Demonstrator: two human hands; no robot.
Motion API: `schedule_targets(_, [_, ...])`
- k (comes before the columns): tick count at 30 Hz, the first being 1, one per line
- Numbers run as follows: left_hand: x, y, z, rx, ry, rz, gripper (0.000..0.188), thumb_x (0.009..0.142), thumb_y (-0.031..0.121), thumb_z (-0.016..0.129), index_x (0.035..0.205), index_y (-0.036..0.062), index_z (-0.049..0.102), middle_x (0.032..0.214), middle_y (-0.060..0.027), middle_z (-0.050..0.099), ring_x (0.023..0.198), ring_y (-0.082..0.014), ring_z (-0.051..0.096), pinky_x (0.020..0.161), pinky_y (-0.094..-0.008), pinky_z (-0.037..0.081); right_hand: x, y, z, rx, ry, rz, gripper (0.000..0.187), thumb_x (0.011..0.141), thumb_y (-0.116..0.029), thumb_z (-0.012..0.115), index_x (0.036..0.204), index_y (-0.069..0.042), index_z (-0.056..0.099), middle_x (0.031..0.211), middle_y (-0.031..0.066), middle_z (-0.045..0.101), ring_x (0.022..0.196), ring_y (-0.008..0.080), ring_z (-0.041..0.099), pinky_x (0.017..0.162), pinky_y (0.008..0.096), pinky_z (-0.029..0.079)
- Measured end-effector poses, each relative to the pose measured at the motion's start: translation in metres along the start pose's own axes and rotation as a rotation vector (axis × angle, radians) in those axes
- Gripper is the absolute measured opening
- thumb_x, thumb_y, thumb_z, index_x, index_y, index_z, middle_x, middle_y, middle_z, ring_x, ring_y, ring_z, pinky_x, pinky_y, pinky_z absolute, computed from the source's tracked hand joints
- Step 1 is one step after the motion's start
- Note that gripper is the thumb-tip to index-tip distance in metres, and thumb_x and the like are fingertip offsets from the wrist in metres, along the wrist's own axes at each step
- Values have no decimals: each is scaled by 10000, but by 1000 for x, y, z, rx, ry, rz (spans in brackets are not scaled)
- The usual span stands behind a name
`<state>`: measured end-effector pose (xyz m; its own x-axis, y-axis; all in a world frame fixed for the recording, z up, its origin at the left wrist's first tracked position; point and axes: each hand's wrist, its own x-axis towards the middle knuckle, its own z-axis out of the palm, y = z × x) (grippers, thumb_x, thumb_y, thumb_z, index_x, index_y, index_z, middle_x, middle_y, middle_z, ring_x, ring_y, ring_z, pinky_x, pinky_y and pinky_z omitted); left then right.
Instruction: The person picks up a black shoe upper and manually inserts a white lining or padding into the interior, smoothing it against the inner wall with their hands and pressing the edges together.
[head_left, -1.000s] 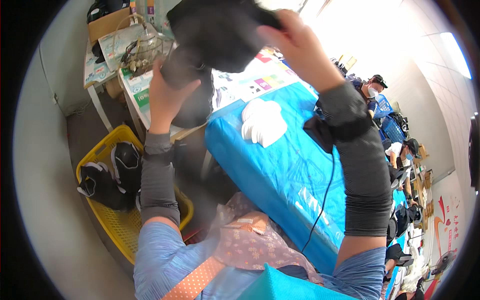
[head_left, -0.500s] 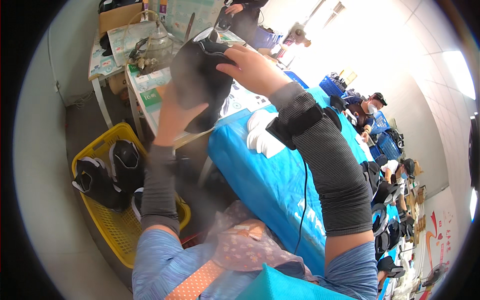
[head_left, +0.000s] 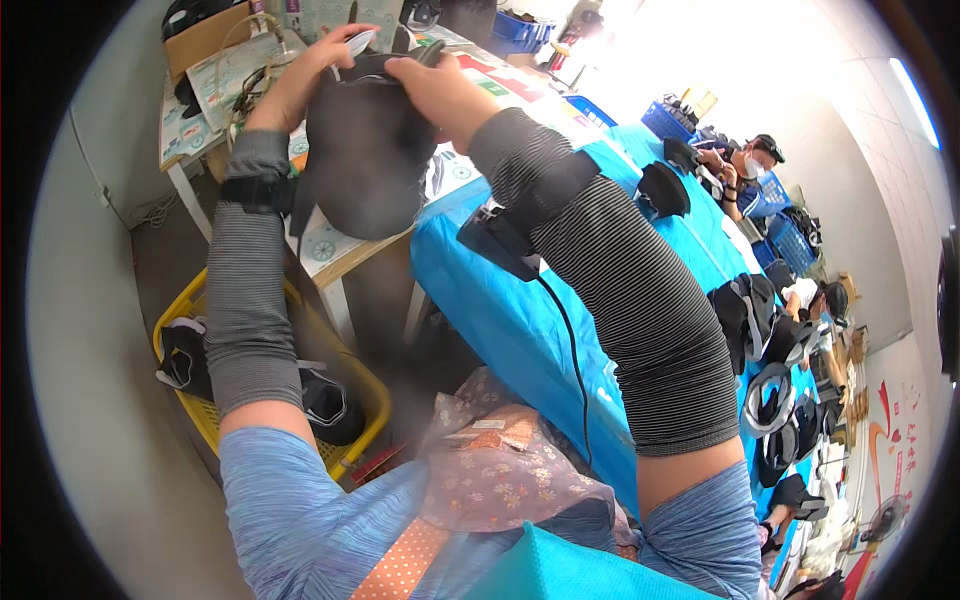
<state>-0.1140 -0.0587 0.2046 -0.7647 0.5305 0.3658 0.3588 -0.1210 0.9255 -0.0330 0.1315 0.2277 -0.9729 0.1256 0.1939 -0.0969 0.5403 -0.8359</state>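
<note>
Both of my hands hold up a black shoe (head_left: 365, 160), its rounded toe end hanging down and its opening at the top. My left hand (head_left: 305, 78) is closed on the far left edge of the opening, next to a small white piece (head_left: 361, 42) at the rim. On the right side of the opening, my right hand (head_left: 445, 95) grips the edge with the thumb on top. Part of the shoe looks hazy, and most fingertips are hidden behind it.
Below left, a yellow basket (head_left: 372, 400) holds black shoes (head_left: 330, 402). A blue-covered table (head_left: 480, 300) runs along my right, with dark shoes (head_left: 745, 310) farther down it. A cable (head_left: 575, 360) hangs by my right arm. A masked co-worker (head_left: 745, 170) sits across the table.
My left hand has moved up from the shoe's lower side to the rim of its opening. The shoe has shifted slightly left, and my right hand has moved left with it.
</note>
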Motion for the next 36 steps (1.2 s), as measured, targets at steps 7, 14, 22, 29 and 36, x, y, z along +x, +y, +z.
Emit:
schedule_targets(7, [11, -91, -45, -106, 239, 116, 357, 954, 355, 518, 1146, 102, 681, 1072, -19, 664, 918, -101, 613, 800, -243, 488, 38, 36, 38, -164, -3, -284, 435, 893, -304, 585, 1217, -14, 558, 1190, 362, 569, 1126, 498, 591, 887, 582, 500])
schedule_targets(14, [-21, -108, -42, -240, 470, -103, 396, 890, 436, 614, 1071, 90, 677, 944, -28, 642, 816, -133, 600, 744, -262, 477, 37, 63, 81, -310, -80, -127, 569, 938, -427, 530, 1352, -41, 473, 1234, 438, 527, 1163, 496, 600, 1011, 562, 435])
schedule_targets(22, [-1, -64, 6, -304, 402, -78, 435, 931, 398, 603, 1199, 60, 662, 1135, -58, 669, 1035, -189, 637, 929, -302, 484, -6, 84, 17, 109, 59, -146, 1085, 863, -735, 588, 1522, 69, 278, 1462, 355, 445, 1397, 422, 444, 1148, 436, 362])
schedule_targets(29, [-56, -72, 0, -259, 599, 164, 674, 1057, 554, 356, 1432, 20, 527, 1470, -111, 527, 1331, -236, 506, 1128, -387, 366, -240, 155, -127, -66, -771, -133, 689, 1024, -493, 545, 1472, 17, 425, 1443, 228, 519, 1313, 338, 531, 1108, 410, 421])
schedule_targets(36, [-117, -120, 62, -157, 904, 117, 725, 1028, 634, 350, 1492, 80, 408, 1514, -101, 445, 1385, -259, 424, 1162, -444, 280, -449, 218, -215, 292, -304, 383, 465, 995, -215, 621, 1412, -30, 533, 1370, 126, 610, 1227, 227, 593, 1041, 376, 469])
